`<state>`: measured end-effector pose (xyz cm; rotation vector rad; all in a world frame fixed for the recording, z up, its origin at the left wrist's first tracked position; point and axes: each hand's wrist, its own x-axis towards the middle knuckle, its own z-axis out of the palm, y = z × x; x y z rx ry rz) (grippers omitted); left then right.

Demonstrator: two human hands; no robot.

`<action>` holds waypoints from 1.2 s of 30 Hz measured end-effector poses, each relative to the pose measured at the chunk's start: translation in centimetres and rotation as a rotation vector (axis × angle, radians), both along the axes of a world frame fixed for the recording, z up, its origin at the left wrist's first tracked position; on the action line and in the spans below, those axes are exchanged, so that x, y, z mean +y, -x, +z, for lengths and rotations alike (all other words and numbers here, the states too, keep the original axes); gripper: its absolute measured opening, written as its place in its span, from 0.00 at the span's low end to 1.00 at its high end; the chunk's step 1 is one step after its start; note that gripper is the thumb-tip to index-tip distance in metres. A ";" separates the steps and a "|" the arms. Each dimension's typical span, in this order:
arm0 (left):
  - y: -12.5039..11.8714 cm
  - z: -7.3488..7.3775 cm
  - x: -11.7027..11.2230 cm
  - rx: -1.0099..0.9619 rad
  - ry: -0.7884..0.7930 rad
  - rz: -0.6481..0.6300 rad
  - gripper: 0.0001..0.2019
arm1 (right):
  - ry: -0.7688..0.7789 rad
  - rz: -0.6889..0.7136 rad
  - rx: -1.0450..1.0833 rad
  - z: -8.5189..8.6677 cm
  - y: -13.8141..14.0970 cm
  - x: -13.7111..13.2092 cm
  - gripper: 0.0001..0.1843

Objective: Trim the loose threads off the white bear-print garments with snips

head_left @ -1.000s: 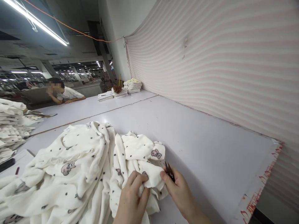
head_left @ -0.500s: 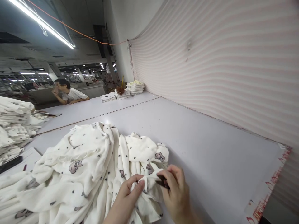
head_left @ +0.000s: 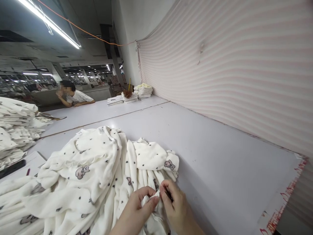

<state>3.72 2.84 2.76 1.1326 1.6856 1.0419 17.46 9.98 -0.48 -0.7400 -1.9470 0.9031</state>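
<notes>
A heap of white garments point(head_left: 80, 176) printed with small dark hearts and grey bears lies on the grey table point(head_left: 220, 163) in front of me. My left hand point(head_left: 137, 212) pinches a fold of the nearest garment at the bottom centre. My right hand point(head_left: 177, 210) sits right beside it, holding small dark thread snips point(head_left: 168, 195) whose tips touch the same fold. Both hands meet at the cloth's edge.
A stack of folded white garments point(head_left: 14, 127) rises at the left, with a dark flat object point(head_left: 12, 168) below it. A person point(head_left: 73, 97) leans on the far table. More folded piles point(head_left: 137, 92) stand at the far end. A striped wall covering point(head_left: 232, 71) borders the right.
My right hand has moved left and closed in on my left hand, bringing the snips onto the pinched fold. The view has shifted slightly; the garment heap stays put.
</notes>
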 end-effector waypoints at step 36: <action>5.8 3.9 -0.3 -0.384 -0.354 0.537 0.18 | 0.187 -0.179 -0.022 -1.9 -1.4 10.7 0.10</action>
